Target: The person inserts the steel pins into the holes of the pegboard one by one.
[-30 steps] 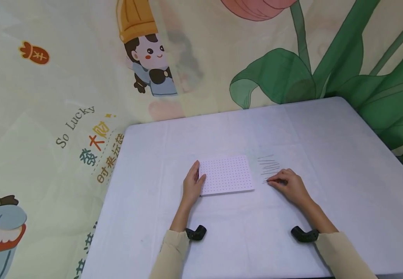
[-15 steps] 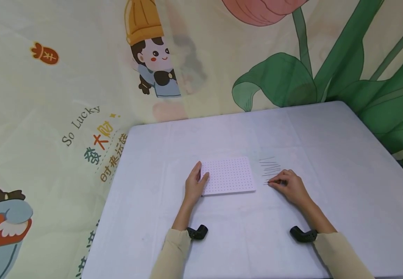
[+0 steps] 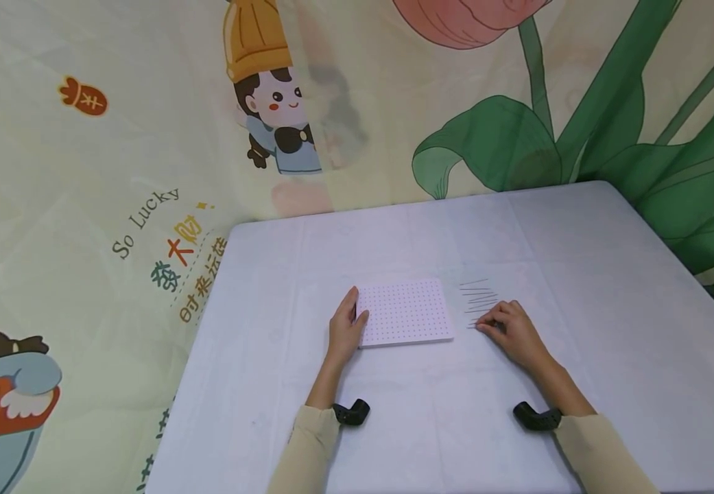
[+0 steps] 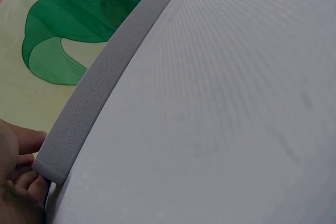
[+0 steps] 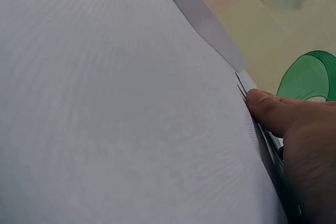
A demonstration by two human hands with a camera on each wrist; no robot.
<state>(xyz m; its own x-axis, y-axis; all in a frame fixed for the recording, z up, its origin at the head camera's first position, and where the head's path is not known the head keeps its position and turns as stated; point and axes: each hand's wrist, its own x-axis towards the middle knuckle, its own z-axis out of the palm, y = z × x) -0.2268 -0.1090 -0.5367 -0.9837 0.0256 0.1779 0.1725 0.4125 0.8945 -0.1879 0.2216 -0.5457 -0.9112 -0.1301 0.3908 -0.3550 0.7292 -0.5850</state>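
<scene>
A white pegboard (image 3: 402, 312) with rows of small dots or holes lies on the table. My left hand (image 3: 346, 329) grips its left edge, the thumb over the top face. In the left wrist view, the thumb and fingers of the left hand (image 4: 21, 174) meet the corner of the board's grey-looking side (image 4: 100, 77). Right of the board lie several thin dark needle-like rods (image 3: 479, 293), roughly parallel. At the nearest of them, my right hand (image 3: 514, 333) pinches a rod between thumb and fingertips. Rod tips (image 5: 240, 86) stick out past the right thumb (image 5: 268, 109) in the right wrist view.
A white cloth covers the table (image 3: 431, 418), whose far edge meets a printed curtain (image 3: 363, 137) with leaves and cartoon figures. Black wrist devices, the left one (image 3: 352, 412) and the right one (image 3: 537, 416), sit at the beige sleeves.
The head view has shifted slightly, so the scene sits a little lower and to the right. Both hands keep their places at the pegboard and the rods.
</scene>
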